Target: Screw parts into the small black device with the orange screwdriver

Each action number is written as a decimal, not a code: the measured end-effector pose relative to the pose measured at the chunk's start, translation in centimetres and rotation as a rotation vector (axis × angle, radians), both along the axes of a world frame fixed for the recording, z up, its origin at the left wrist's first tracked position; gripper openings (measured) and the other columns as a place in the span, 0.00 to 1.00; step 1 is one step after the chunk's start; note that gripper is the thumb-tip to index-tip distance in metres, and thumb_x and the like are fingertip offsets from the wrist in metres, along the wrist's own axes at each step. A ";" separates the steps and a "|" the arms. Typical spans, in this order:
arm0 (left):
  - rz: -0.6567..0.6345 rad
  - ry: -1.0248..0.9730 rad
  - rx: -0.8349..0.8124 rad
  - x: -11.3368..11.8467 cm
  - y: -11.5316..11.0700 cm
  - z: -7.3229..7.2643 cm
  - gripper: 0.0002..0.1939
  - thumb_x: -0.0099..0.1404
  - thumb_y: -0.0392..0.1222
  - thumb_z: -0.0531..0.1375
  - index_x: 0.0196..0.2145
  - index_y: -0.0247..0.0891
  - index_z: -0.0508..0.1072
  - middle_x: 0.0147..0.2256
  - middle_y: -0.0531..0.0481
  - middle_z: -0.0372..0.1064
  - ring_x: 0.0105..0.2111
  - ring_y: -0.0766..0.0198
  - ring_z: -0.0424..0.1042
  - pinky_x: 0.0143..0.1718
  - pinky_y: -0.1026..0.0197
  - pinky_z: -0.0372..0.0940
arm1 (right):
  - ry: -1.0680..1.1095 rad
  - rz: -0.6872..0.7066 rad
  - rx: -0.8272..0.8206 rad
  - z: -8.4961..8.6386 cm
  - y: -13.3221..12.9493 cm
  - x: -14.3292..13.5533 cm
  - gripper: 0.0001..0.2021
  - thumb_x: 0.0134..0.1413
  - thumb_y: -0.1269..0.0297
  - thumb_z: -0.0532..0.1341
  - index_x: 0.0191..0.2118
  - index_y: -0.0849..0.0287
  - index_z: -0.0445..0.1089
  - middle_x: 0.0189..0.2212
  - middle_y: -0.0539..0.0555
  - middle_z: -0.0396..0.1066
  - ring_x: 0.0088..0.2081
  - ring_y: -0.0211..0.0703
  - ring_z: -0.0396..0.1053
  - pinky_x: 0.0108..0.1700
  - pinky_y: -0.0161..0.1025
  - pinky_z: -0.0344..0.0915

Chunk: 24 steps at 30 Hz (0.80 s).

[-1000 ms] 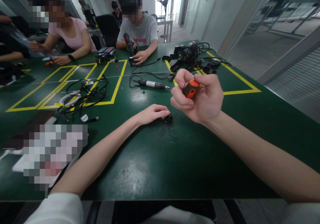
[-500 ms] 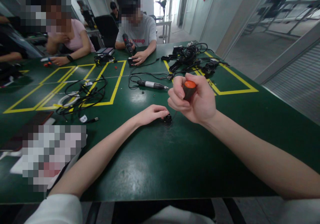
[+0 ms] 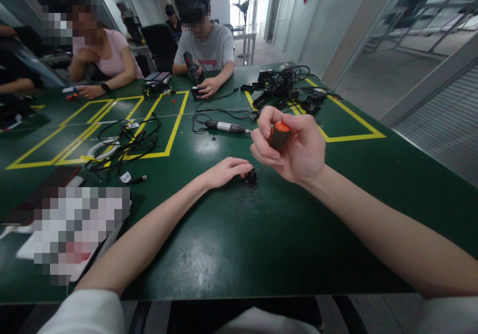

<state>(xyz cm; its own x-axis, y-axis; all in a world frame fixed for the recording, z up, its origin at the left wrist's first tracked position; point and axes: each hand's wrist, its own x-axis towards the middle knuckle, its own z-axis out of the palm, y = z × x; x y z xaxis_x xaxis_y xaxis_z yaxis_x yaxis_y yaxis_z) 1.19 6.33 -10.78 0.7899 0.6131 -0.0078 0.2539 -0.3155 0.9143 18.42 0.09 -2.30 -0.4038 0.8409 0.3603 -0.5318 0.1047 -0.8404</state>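
Student: Right hand (image 3: 301, 150)?
Tutor: Fingers wrapped around a screwdriver (image 3: 279, 137) (orange-capped).
Student: Left hand (image 3: 223, 171)?
Tutor: Fingertips touch a small black part (image 3: 251, 179) on their right; whether pinching, I cannot tell.

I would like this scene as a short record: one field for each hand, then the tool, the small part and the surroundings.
Left hand: fingertips at the small black part; exact grip unclear
Right hand: closed around an orange-ended handle
Tool: thin shaft slants from the right hand down toward the part; contact unclear
Part position: on the green table
Beyond the hands: silver-and-black pen-shaped tool, lying down
Far right: pile of black cables
Across the table: person in a grey shirt, holding a dark drill-like tool
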 end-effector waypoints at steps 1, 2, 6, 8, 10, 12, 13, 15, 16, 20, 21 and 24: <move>-0.004 -0.006 0.000 0.0 0.0 0.0 0.21 0.70 0.55 0.55 0.33 0.35 0.75 0.31 0.50 0.71 0.34 0.61 0.68 0.42 0.59 0.63 | -0.009 -0.015 0.012 0.1 0.0 -0.1 0.20 0.65 0.47 0.58 0.27 0.54 0.56 0.15 0.42 0.53 0.15 0.32 0.47 0.17 0.31 0.47; -0.010 -0.014 0.001 0.0 0.0 0.0 0.21 0.70 0.56 0.55 0.32 0.35 0.75 0.31 0.50 0.71 0.34 0.61 0.68 0.42 0.59 0.63 | -0.015 -0.027 0.023 0.1 0.0 -0.1 0.21 0.65 0.47 0.58 0.26 0.54 0.56 0.15 0.42 0.53 0.15 0.32 0.47 0.17 0.31 0.47; -0.030 -0.030 0.001 0.0 0.1 0.0 0.21 0.68 0.56 0.56 0.33 0.35 0.75 0.30 0.50 0.70 0.34 0.61 0.67 0.42 0.59 0.62 | -0.015 -0.017 0.021 0.1 -0.1 -0.3 0.23 0.66 0.46 0.58 0.24 0.54 0.55 0.15 0.43 0.52 0.15 0.32 0.46 0.17 0.31 0.46; -0.026 -0.026 -0.007 0.0 0.1 -0.1 0.20 0.67 0.56 0.56 0.34 0.35 0.75 0.30 0.50 0.70 0.33 0.61 0.67 0.42 0.59 0.63 | -0.005 0.010 0.017 0.1 -0.1 -0.3 0.24 0.67 0.46 0.57 0.24 0.54 0.55 0.15 0.42 0.51 0.15 0.31 0.45 0.17 0.30 0.45; -0.028 -0.034 -0.017 0.0 0.1 -0.1 0.20 0.67 0.56 0.57 0.34 0.35 0.76 0.31 0.50 0.70 0.34 0.61 0.67 0.42 0.59 0.63 | 0.006 0.026 0.016 0.0 0.0 -0.2 0.24 0.67 0.46 0.57 0.24 0.54 0.55 0.14 0.42 0.50 0.15 0.31 0.44 0.18 0.30 0.45; -0.040 -0.050 -0.026 0.0 0.1 -0.1 0.20 0.67 0.55 0.57 0.35 0.35 0.76 0.32 0.50 0.71 0.34 0.61 0.68 0.43 0.59 0.63 | 0.004 0.020 0.011 0.0 0.0 0.0 0.23 0.66 0.44 0.57 0.25 0.54 0.56 0.14 0.41 0.49 0.15 0.31 0.43 0.18 0.31 0.46; -0.047 -0.055 -0.031 0.0 0.1 -0.1 0.19 0.67 0.55 0.57 0.35 0.35 0.76 0.32 0.49 0.72 0.34 0.61 0.68 0.43 0.59 0.63 | 0.002 0.011 0.011 -0.1 0.0 0.0 0.23 0.65 0.44 0.57 0.26 0.54 0.56 0.14 0.40 0.49 0.15 0.31 0.42 0.18 0.31 0.46; -0.053 -0.057 -0.042 0.0 0.1 -0.1 0.19 0.68 0.54 0.58 0.35 0.34 0.76 0.33 0.49 0.73 0.35 0.61 0.68 0.43 0.59 0.64 | 0.005 -0.001 0.023 -0.2 0.1 0.1 0.21 0.64 0.44 0.59 0.29 0.54 0.58 0.14 0.39 0.49 0.14 0.30 0.41 0.18 0.30 0.46; -0.051 -0.054 -0.046 0.0 0.1 0.0 0.19 0.68 0.54 0.58 0.35 0.34 0.77 0.33 0.49 0.73 0.35 0.61 0.69 0.43 0.59 0.64 | 0.012 0.001 0.034 -0.2 0.1 0.1 0.20 0.63 0.45 0.59 0.30 0.54 0.58 0.14 0.39 0.50 0.14 0.30 0.41 0.18 0.30 0.46; -0.033 -0.031 -0.050 0.0 0.1 0.0 0.17 0.69 0.52 0.58 0.35 0.34 0.77 0.34 0.48 0.74 0.36 0.60 0.70 0.44 0.59 0.65 | 0.047 0.044 0.052 -0.3 0.1 0.1 0.17 0.63 0.49 0.60 0.31 0.54 0.57 0.15 0.40 0.53 0.15 0.30 0.44 0.19 0.30 0.48; -0.029 -0.025 -0.045 0.0 0.1 0.0 0.17 0.69 0.52 0.58 0.35 0.34 0.77 0.33 0.48 0.74 0.37 0.60 0.70 0.45 0.58 0.65 | 0.046 0.046 0.045 -0.3 0.1 0.1 0.17 0.63 0.49 0.61 0.31 0.53 0.57 0.15 0.40 0.53 0.15 0.31 0.45 0.19 0.30 0.48; -0.016 -0.017 -0.029 0.0 0.2 -0.1 0.17 0.69 0.52 0.58 0.35 0.35 0.77 0.33 0.49 0.73 0.37 0.60 0.70 0.46 0.58 0.65 | 0.019 0.022 0.020 -0.2 0.0 0.0 0.20 0.63 0.47 0.60 0.28 0.54 0.57 0.15 0.42 0.55 0.15 0.32 0.47 0.18 0.31 0.49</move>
